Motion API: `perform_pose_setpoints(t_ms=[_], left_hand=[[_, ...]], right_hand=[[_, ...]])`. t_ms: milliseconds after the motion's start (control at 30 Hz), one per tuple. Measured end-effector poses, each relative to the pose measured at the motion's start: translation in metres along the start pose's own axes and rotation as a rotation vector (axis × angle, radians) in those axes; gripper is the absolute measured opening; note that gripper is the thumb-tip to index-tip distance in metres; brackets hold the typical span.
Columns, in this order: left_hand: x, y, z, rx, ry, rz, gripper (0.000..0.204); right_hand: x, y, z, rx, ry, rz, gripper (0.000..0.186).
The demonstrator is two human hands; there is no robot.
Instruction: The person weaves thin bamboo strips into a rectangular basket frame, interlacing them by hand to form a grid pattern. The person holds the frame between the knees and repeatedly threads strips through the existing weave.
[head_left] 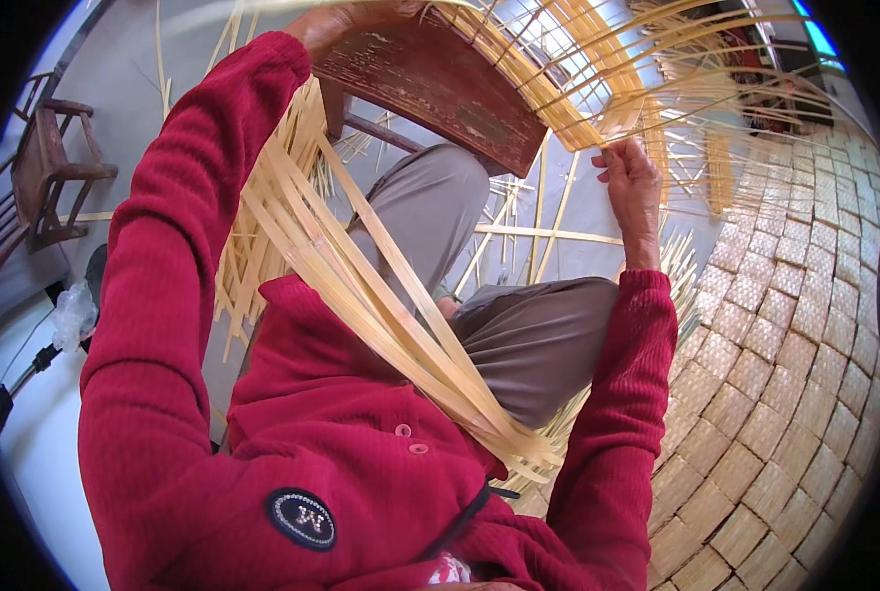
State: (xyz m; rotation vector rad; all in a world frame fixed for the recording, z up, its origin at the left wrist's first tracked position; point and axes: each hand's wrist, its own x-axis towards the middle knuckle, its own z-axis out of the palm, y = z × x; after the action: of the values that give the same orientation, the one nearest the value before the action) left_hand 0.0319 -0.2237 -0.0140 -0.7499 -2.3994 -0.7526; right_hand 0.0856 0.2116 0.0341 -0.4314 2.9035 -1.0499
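Note:
My right hand (631, 182) is closed in a pinch at the lower corner of an open lattice of pale bamboo strips (570, 123). The lattice rests against a worn red-brown wooden bench (440, 89), with long loose strip ends fanning out to the right. At the top edge, my left hand (361, 14) reaches over the bench's far left end; its fingers are mostly hidden or cut off. A bundle of flat bamboo strips (361, 286) lies slantwise across my lap, from beside my left arm to near my right elbow.
Woven bamboo pieces (755, 364) lie in rows along the right side. Loose strips (548, 232) cross on the grey floor between my knees and the bench. At the far left stands a small wooden chair (61, 167), with a clear plastic bag (73, 315) below it.

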Motion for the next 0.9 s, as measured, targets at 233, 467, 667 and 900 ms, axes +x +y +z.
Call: perform_pose_setpoints(t_ms=[233, 467, 667, 900], left_hand=[[-0.013, -0.010, 0.024, 0.154, -0.111, -0.242, 0.032], [-0.009, -0.004, 0.022, 0.038, -0.030, -0.201, 0.019], [-0.001, 0.000, 0.022, 0.072, -0.120, -0.260, 0.017], [-0.079, -0.035, -0.018, 0.321, 0.074, -0.038, 0.026]], right_hand=[[0.001, -0.017, -0.001, -0.159, -0.061, -0.120, 0.014], [0.000, 0.009, 0.003, 0.109, -0.055, 0.030, 0.010], [0.004, 0.020, 0.000, 0.016, -0.050, 0.015, 0.013], [0.006, -0.048, 0.036, -0.073, -0.132, -0.148, 0.019]])
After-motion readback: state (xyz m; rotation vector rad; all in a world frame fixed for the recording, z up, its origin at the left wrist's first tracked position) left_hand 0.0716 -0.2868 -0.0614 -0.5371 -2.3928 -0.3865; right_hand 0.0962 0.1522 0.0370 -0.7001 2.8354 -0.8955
